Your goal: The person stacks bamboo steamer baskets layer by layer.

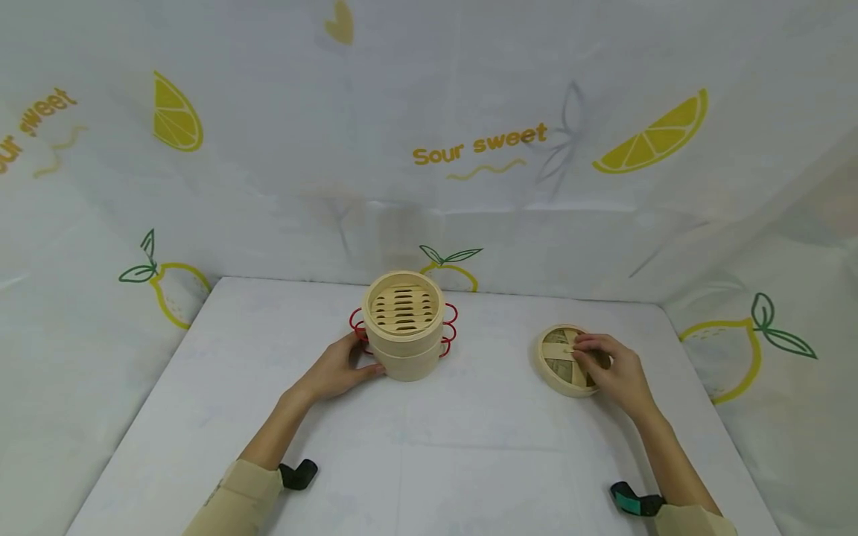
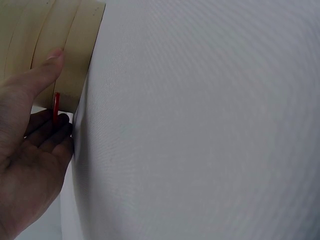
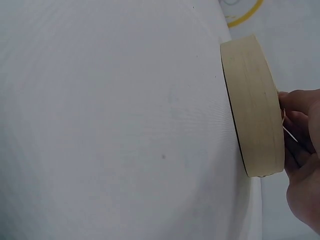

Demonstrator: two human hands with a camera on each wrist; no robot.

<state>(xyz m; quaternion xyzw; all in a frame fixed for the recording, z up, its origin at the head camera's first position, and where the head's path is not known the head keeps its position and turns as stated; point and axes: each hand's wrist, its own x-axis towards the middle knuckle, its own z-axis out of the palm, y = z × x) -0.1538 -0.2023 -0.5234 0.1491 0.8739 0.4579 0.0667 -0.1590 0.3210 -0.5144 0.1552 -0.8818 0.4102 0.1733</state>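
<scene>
A stack of bamboo steamer baskets (image 1: 405,353) with red side handles stands upright on the table, its slatted inside showing from above. At its left side my left hand (image 1: 340,368) holds the lowest part. In the left wrist view the thumb (image 2: 47,72) presses the bamboo wall, while the fingers bend behind, near a red handle (image 2: 56,107). To the right lies the round steamer lid (image 1: 558,348), with crossed bands over a woven top. My right hand (image 1: 620,372) pinches the lid near its centre. In the right wrist view the lid (image 3: 252,110) appears edge-on, resting on the table.
The white table (image 1: 469,476) ends at the back against a hanging sheet (image 1: 402,216) printed with lemons. That sheet also rises along both sides. A gap of table surface separates the steamer stack from the lid.
</scene>
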